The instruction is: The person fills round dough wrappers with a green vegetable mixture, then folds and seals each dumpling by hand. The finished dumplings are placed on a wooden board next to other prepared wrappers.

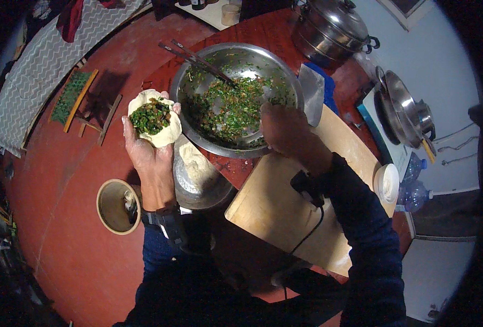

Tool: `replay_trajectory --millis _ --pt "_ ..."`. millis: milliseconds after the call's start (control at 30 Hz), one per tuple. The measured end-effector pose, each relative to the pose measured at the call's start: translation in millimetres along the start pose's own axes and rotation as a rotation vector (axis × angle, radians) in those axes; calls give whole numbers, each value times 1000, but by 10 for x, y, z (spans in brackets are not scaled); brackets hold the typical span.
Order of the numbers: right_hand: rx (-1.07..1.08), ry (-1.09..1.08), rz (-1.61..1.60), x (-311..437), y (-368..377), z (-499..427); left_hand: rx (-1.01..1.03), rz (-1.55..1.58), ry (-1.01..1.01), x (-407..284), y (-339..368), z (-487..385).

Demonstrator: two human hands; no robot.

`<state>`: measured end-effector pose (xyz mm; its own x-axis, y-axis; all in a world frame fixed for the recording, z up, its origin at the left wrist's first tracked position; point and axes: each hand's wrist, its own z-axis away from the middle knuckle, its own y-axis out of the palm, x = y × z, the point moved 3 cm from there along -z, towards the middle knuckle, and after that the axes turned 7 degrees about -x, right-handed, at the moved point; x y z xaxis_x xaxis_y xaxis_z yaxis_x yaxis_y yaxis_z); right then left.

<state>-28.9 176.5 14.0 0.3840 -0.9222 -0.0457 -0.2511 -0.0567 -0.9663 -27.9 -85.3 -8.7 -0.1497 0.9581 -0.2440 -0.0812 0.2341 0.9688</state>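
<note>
On the palm of my left hand (149, 157) rests a round dough wrapper (165, 137), its edge curling up around my fingers. A mound of chopped green and brown filling (151, 117) sits in the middle of it. My right hand (284, 128) is curled over the right side of a large steel mixing bowl (237, 153), in shadow. Whether it grips the rim is hidden. More chopped filling (229, 104) is spread in the bowl. Dark chopsticks (202, 63) lean in it, tips in the filling and ends over the far left rim.
Below the mixing bowl is a metal basin (221, 192) with dough (196, 161). A wooden board (261, 204) lies at the right, with a cleaver-like metal blade (311, 92) beyond it and a white bowl (386, 183) at its edge. A steamer pot (331, 32) stands behind. A bucket (116, 206) is on the floor.
</note>
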Motion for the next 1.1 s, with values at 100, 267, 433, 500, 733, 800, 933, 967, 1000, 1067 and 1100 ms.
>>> replay_trajectory --millis 100,267,433,500,733,800,933,967,1000,1067,1100 --pt "-222 8 -45 -3 75 -100 28 5 0 -6 13 4" --pt "-204 45 -93 27 149 -164 -30 -6 8 5 36 28" --pt "-64 -22 -202 115 114 -80 -29 -34 13 55 70 39" --pt "32 -111 -272 93 136 -74 8 3 -10 82 80 47" --pt "-42 -507 -562 -167 180 -78 106 61 -67 178 60 51" --pt "-212 -545 -648 -199 65 -35 150 61 -68 207 75 45" --pt "-91 -271 -738 -214 -268 -1 139 60 -83 292 126 64" --pt "-1 -111 -845 -224 -361 2 111 39 -63 317 139 72" --pt "71 60 -949 -235 -458 14 94 38 -63 349 161 75" --pt "187 429 -1263 -234 -614 35 64 28 -81 422 203 98" --pt "165 435 -1186 -212 -702 26 44 36 -94 461 223 111"
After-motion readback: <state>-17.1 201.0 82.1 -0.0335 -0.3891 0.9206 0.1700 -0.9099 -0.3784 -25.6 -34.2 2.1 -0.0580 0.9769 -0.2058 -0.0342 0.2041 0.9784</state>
